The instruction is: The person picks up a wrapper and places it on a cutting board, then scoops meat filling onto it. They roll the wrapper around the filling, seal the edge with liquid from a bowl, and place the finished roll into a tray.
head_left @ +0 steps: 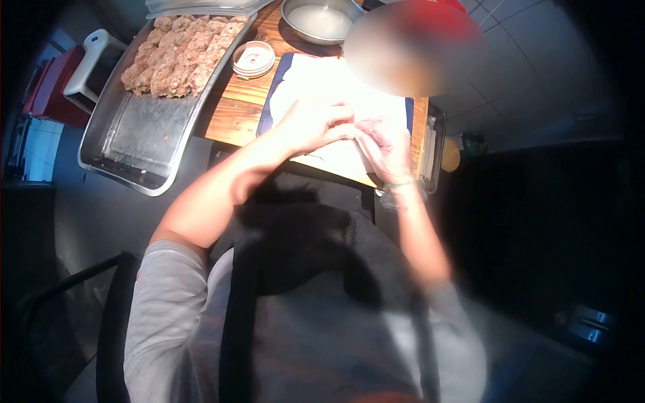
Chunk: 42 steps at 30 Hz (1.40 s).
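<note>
My left hand (317, 126) and my right hand (388, 149) meet over a glaring white sheet or cloth (310, 82) with dark blue edges. Both have curled fingers, with the fingertips pinched close together. Strong light washes out whatever is between them, so I cannot make it out. A clear plastic glove or bag seems to wrap the right wrist. Left of my hands stands a metal tray (134, 138), its far part filled with lumps of raw minced meat (178, 57).
A wooden table (232, 107) bears a metal bowl (321, 20) of whitish liquid and a small round white container (254, 59). A clear plastic lid (201, 7) covers the tray's far edge. Another tray (435, 144) sits at the right. A blurred patch hides the back right.
</note>
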Tool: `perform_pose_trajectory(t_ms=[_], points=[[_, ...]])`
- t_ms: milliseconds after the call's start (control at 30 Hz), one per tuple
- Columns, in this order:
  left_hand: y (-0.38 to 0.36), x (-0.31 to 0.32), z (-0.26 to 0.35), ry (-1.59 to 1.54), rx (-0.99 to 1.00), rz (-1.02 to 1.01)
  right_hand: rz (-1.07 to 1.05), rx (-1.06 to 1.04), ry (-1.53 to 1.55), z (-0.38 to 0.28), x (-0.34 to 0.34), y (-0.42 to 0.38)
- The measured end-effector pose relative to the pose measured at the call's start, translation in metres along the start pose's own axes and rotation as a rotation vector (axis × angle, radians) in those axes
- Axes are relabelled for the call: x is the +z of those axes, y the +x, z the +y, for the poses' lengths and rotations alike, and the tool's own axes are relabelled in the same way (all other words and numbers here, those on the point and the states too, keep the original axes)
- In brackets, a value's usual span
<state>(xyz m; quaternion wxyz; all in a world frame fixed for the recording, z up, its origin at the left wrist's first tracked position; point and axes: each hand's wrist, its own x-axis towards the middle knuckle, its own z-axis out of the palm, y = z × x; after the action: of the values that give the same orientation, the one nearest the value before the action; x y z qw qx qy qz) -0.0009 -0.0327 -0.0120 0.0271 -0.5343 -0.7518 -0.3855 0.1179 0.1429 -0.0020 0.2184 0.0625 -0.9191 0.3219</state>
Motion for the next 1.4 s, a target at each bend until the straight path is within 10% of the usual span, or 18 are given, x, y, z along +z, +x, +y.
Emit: perform_pose_trajectory(t_ms=[467,600,1000,1067,1400], points=[[-0.021,-0.027,-0.038,-0.141,-0.039,0.049,-0.128,0.170,-0.021,-0.024,-0.007,0.022],[-0.016,-0.016,-0.034,-0.126,0.031,0.045,-0.040,-0.055,-0.193,-0.011,0.023,0.028],[-0.018,-0.042,-0.026,-0.344,-0.384,-0.095,-0.256,0.235,-0.061,-0.018,0.033,0.047],[-0.028,-0.041,-0.036,-0.394,-0.194,0.008,-0.367,0.310,0.111,-0.012,0.018,0.052],[-0.032,-0.049,-0.041,-0.390,-0.333,-0.033,-0.054,-0.005,-0.309,-0.032,0.049,0.049]])
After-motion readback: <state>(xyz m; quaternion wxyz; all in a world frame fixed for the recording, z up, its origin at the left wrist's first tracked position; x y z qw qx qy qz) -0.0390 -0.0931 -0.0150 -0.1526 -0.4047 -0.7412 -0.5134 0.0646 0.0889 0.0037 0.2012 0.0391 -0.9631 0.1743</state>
